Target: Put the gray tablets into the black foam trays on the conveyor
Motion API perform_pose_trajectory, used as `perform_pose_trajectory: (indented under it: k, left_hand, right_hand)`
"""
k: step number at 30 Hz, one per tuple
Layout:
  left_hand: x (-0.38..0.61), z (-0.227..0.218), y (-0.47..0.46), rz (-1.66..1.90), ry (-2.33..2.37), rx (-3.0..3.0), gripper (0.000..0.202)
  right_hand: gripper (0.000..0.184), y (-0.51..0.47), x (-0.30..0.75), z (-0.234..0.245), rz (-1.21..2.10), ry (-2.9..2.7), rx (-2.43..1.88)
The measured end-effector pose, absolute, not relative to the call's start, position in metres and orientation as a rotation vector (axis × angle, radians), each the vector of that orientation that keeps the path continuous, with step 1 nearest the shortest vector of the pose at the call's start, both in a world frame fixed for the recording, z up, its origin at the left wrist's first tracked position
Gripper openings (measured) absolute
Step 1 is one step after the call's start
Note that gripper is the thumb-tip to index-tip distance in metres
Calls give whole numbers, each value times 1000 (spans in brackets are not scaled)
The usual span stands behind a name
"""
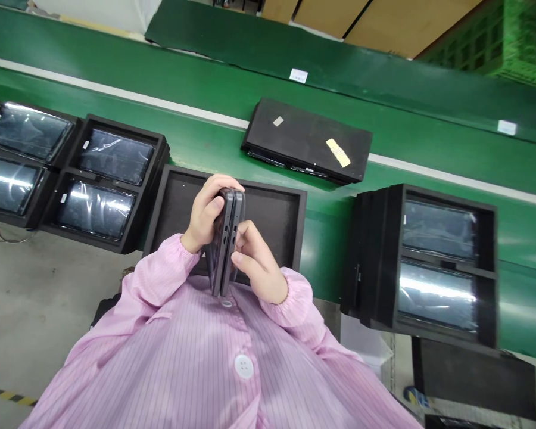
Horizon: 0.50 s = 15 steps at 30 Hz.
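Bright pic w/ white glare on lower-R screen [438, 298], green crate [527, 42] top-R blurry.

Right fingers [251, 236] partly hidden; green crate [527, 44] cut off, blurred; label [299, 75] print too small.

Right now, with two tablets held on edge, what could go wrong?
The left hand grips the tablets together; if it loosens, one could slip. Their adjacent sides might rub and scuff. If lowered carelessly, either could knock the raised rim of the tray seen behind them.
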<state>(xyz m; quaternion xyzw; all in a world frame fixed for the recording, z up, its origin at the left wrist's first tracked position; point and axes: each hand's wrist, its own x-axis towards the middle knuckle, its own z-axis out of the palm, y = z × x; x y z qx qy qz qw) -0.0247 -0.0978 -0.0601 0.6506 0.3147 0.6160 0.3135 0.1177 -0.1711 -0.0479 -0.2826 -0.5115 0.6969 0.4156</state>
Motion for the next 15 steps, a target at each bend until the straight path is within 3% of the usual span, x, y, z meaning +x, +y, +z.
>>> perform_pose_trajectory:
  k: [4,8,13,15]
  left_hand:
    - [-25,-55,-100,1639,828,1711,42]
    - [-23,-64,-104,1656,897,1627,44]
    - [-26,-123,-96,1522,1437,656,21]
    - [-31,-140,-86,1425,1432,498,27]
  right_hand:
    - [19,-172,115,-44,1604,-1425,-789]
    - [37,-173,109,-34,1223,-1637,-1112]
    - [38,-177,108,-27,1053,-1714,-1209]
    - [38,-183,107,-30,1089,-1737,-1124]
